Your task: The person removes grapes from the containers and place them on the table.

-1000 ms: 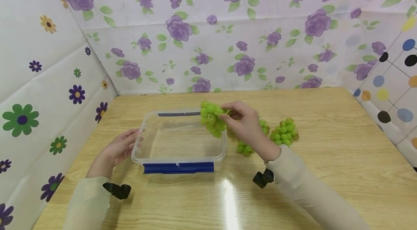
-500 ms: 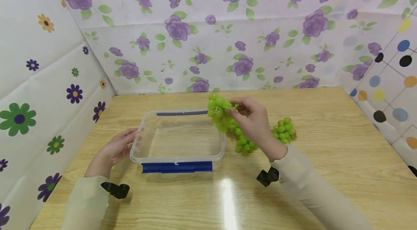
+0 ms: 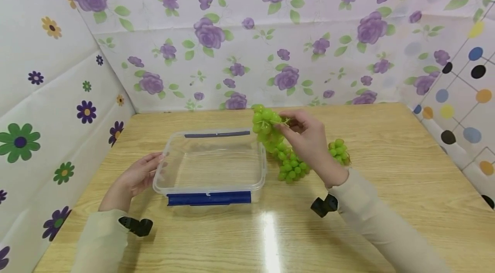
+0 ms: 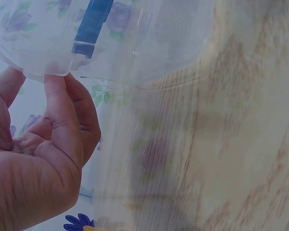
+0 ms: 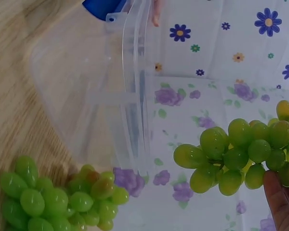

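In the head view, my right hand [image 3: 307, 137] pinches the stem of a bunch of green grapes [image 3: 267, 127]. The bunch hangs in the air above the right rim of a clear plastic food container [image 3: 160, 178] with blue clips. At the container's left side, my left hand [image 3: 141, 174] grips the rim; the left wrist view has thumb and fingers at its edge [image 4: 48, 77]. The container stands upright without a lid, nothing in it. Another grape bunch [image 3: 291, 170] lies on the table right beside it. In the right wrist view the held grapes [image 5: 236, 154] are apart from the container.
A further grape bunch [image 3: 339, 150] sits to the right, partly hidden by my right hand. The wooden table [image 3: 216, 238] meets a floral cloth wall [image 3: 239, 28] at the back, with patterned sheets on both sides.
My right hand has moved right and slightly up with the grapes, from over the container's inside to its right rim. The left hand stays at the container.
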Demonstrator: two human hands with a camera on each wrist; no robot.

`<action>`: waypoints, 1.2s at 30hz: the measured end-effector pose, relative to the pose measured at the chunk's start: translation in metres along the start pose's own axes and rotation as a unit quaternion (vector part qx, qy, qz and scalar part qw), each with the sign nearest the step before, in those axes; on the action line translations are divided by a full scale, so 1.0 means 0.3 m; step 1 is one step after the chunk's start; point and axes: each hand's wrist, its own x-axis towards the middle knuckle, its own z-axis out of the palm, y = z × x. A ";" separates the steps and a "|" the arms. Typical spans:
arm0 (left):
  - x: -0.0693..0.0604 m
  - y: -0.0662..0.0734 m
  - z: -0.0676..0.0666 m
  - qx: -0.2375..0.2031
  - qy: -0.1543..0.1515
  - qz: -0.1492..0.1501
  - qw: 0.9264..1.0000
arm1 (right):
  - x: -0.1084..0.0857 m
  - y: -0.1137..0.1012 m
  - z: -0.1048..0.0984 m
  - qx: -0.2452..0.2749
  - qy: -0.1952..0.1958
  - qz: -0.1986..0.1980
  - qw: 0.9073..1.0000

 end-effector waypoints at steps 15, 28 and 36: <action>-0.008 0.000 -0.005 -0.037 -0.011 -0.003 0.999 | 0.033 0.044 -0.087 -0.062 0.009 -0.023 0.998; -0.007 -0.008 -0.007 -0.037 -0.009 -0.011 0.999 | 0.049 0.121 -0.160 -0.087 0.014 -0.024 0.996; -0.004 -0.001 -0.004 -0.036 -0.011 -0.005 0.999 | 0.055 0.158 -0.199 -0.121 0.015 -0.026 0.992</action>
